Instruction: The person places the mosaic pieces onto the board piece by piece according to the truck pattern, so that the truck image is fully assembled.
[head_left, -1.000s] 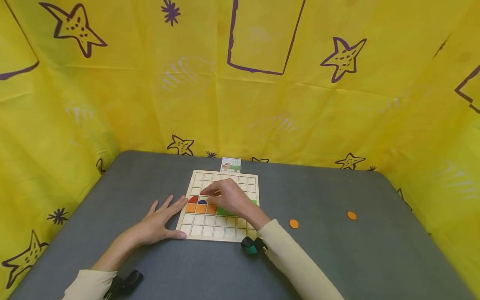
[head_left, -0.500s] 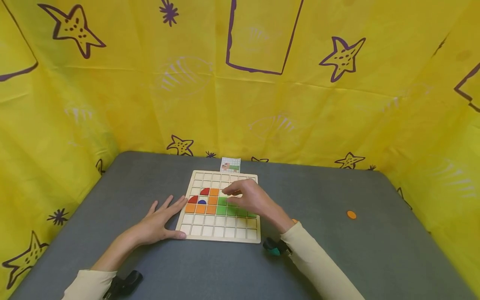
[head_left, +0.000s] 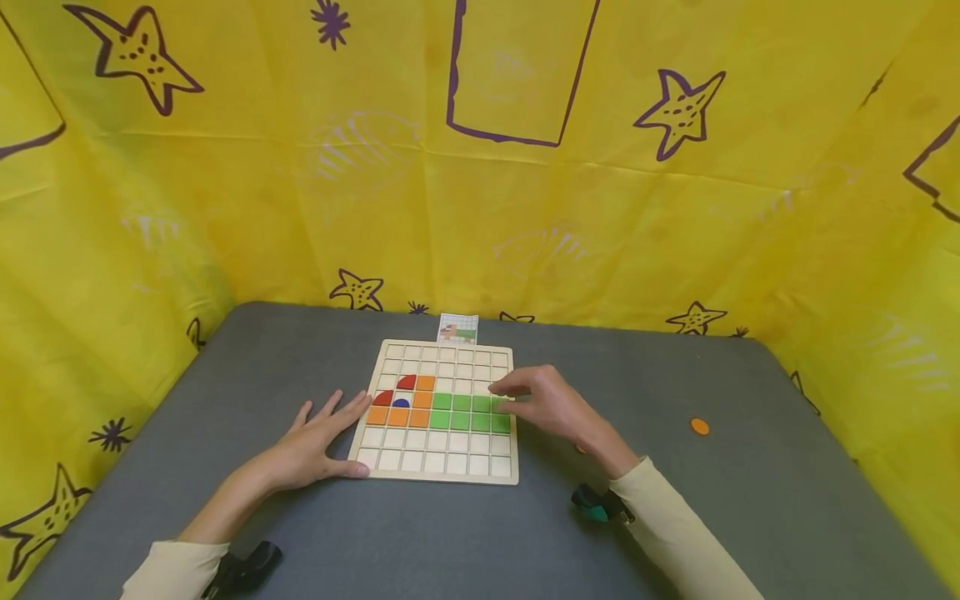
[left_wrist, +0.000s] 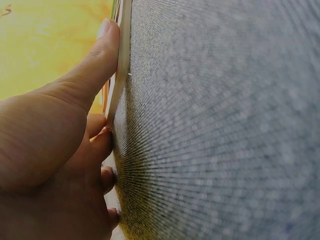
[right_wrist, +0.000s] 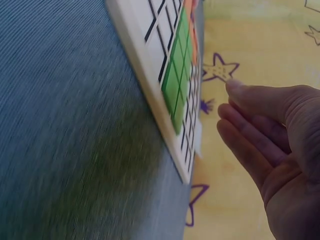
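Note:
A pale wooden grid board (head_left: 435, 479) lies on the table. Set in its cells are green squares (head_left: 460, 419), orange squares (head_left: 398, 417), two red quarter-circle pieces (head_left: 407, 382) and a small blue rounded piece (head_left: 401, 403). My left hand (head_left: 318, 442) rests at the board's left edge, fingers spread, with fingertips and thumb touching the rim; the left wrist view shows the thumb (left_wrist: 95, 65) along that edge. Over the board's right edge hovers my right hand (head_left: 555, 406). In the right wrist view nothing shows between its loosely bent fingers (right_wrist: 250, 142).
Behind the board lies a small card (head_left: 457, 328) with a coloured grid picture. An orange disc (head_left: 700, 427) sits on the grey table (head_left: 420, 542) to the right; another (head_left: 581, 449) is mostly hidden by my right forearm. A yellow patterned cloth (head_left: 480, 192) surrounds the table.
My right hand has moved rightward from the red and orange pieces to the board's right edge, uncovering the coloured squares. Its forearm now hides most of the nearer orange disc. My left hand stays put.

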